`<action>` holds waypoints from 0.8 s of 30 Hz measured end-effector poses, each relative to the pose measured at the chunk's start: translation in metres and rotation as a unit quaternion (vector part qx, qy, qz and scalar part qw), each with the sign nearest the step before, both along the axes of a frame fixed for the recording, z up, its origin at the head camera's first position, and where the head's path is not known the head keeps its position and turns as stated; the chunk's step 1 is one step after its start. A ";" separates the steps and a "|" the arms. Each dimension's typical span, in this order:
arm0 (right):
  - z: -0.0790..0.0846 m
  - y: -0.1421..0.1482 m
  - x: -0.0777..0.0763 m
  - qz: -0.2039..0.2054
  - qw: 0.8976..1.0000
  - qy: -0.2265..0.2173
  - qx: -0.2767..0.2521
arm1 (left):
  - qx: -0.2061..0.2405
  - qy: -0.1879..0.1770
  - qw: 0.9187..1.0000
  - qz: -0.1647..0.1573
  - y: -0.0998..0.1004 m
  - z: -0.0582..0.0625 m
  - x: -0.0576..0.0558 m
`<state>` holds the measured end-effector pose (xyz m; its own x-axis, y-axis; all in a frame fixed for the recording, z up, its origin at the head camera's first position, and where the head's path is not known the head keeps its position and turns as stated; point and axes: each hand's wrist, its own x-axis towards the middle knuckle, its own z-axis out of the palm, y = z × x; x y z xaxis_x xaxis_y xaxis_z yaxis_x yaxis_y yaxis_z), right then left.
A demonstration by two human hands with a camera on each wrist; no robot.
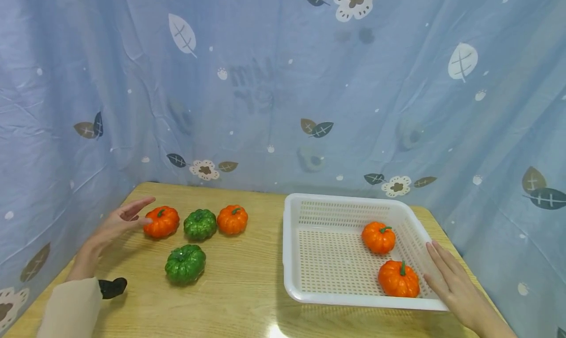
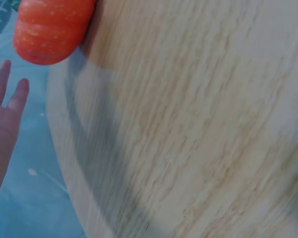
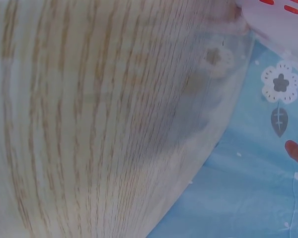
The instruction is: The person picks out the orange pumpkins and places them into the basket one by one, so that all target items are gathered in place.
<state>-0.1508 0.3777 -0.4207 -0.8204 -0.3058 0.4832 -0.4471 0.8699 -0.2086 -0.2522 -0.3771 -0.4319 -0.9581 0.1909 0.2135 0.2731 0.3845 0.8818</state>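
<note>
My left hand (image 1: 118,225) reaches beside the leftmost orange pumpkin (image 1: 163,223), thumb and fingers spread apart and holding nothing. In the left wrist view that pumpkin (image 2: 54,30) lies just past the spread fingers (image 2: 17,96). To its right are a green pumpkin (image 1: 200,224) and another orange pumpkin (image 1: 232,219), with a second green one (image 1: 185,265) nearer the front. My right hand (image 1: 455,286) lies with straight fingers at the right rim of a white plastic basket (image 1: 293,259). Inside the basket sit two orange pumpkins, one farther back (image 1: 378,238) and one in front (image 1: 399,279).
The wooden table (image 1: 247,298) is bordered by a patterned blue curtain (image 1: 265,107) at the back and both sides. A black object (image 1: 112,288) shows beside the left sleeve (image 1: 72,306). The basket's slotted walls rise around its two pumpkins.
</note>
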 end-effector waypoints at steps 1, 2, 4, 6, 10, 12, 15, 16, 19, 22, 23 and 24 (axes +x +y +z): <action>0.000 0.000 0.000 0.000 1.000 0.001 0.001 | -0.006 -0.005 1.000 -0.004 0.000 -0.001 -0.001; -0.001 0.000 0.000 0.000 1.000 0.000 0.001 | -0.010 -0.012 1.000 -0.005 0.000 -0.002 -0.002; -0.001 0.000 0.000 -0.003 1.000 -0.009 -0.002 | -0.016 -0.025 1.000 -0.005 0.001 -0.005 -0.004; -0.002 0.000 0.001 -0.005 1.000 -0.019 -0.004 | -0.017 -0.037 0.999 -0.004 0.002 -0.007 -0.006; -0.002 0.000 0.002 -0.010 0.999 -0.034 -0.009 | -0.019 -0.054 0.998 0.000 0.007 -0.010 -0.010; -0.001 0.001 0.002 -0.012 0.999 -0.036 -0.009 | -0.018 -0.057 0.998 0.001 0.009 -0.011 -0.011; -0.001 0.001 0.002 -0.012 0.999 -0.038 -0.011 | -0.010 -0.061 0.998 0.001 0.012 -0.012 -0.012; -0.001 0.000 0.001 -0.011 0.999 -0.038 -0.013 | -0.006 -0.061 0.998 0.000 0.012 -0.012 -0.012; -0.002 0.000 0.001 -0.009 0.999 -0.036 -0.015 | -0.006 -0.068 0.998 0.002 0.013 -0.013 -0.013; -0.002 0.000 0.001 -0.008 0.999 -0.035 -0.018 | -0.017 -0.075 0.997 0.008 0.014 -0.013 -0.016; -0.002 0.000 0.001 -0.007 0.999 -0.033 -0.018 | -0.021 -0.076 0.997 0.008 0.014 -0.013 -0.017; -0.002 0.000 0.001 -0.007 0.999 -0.032 -0.017 | -0.028 -0.076 0.997 0.009 0.014 -0.014 -0.019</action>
<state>-0.1497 0.3780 -0.4231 -0.8542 -0.2774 0.4397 -0.4192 0.8678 -0.2668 -0.2709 -0.3630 -0.4454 -0.9819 0.1811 0.0549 0.1306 0.4388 0.8891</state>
